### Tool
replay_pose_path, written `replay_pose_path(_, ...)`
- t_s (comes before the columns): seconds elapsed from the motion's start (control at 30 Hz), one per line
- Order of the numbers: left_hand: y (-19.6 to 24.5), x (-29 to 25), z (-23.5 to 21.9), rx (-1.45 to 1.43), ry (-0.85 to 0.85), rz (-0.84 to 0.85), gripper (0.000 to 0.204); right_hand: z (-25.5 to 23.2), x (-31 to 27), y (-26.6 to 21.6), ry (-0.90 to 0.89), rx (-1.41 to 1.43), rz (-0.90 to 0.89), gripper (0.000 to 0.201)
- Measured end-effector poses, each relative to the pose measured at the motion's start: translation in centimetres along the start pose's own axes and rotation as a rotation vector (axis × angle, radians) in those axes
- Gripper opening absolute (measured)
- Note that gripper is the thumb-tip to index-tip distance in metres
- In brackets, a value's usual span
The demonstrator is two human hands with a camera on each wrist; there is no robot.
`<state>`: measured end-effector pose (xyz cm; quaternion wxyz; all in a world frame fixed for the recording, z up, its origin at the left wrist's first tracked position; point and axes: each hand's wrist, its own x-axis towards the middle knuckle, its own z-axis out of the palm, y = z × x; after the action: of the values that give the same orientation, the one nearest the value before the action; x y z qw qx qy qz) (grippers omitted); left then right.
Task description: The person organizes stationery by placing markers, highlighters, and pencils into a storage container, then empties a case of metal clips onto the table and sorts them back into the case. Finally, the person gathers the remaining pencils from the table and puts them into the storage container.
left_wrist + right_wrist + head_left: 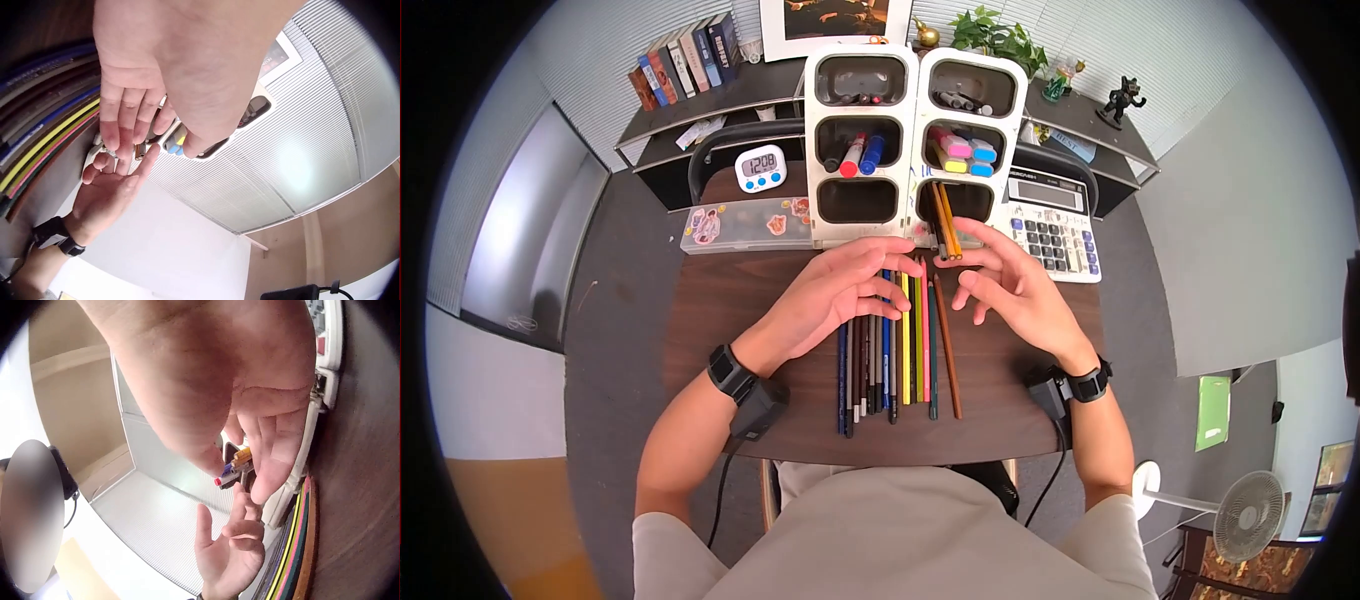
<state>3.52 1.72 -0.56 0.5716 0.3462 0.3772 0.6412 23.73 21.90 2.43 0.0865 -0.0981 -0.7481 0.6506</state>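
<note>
A row of pencils, among them a yellow pencil, a brown pencil and several dark ones, lies side by side on the wooden table. Over their far ends my left hand hovers with relaxed fingers and nothing in its grasp. My right hand is spread just right of the row, also holding nothing. Between the two hands, several pencils with yellow-orange barrels lean out of the lower right compartment of the white organizer. The right fingertips are close beside them.
Red and blue markers and pastel highlighters fill the middle compartments. Left of the organizer are a digital timer and a clear stickered case; a calculator stands to its right. Behind is a dark shelf.
</note>
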Motion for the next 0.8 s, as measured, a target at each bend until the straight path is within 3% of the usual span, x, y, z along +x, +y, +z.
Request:
replay_pose_path(0.3,0.3,0.1,0.4,0.062,-0.005,0.017,0.056,1.1,0.4,0.6,-0.177,0.301,0.004,0.075)
replay_pose_path(0.8,0.6,0.2,0.6,0.085,-0.015,0.006,0.058,1.1,0.8,1.5,-0.180,0.233,-0.037,0.077)
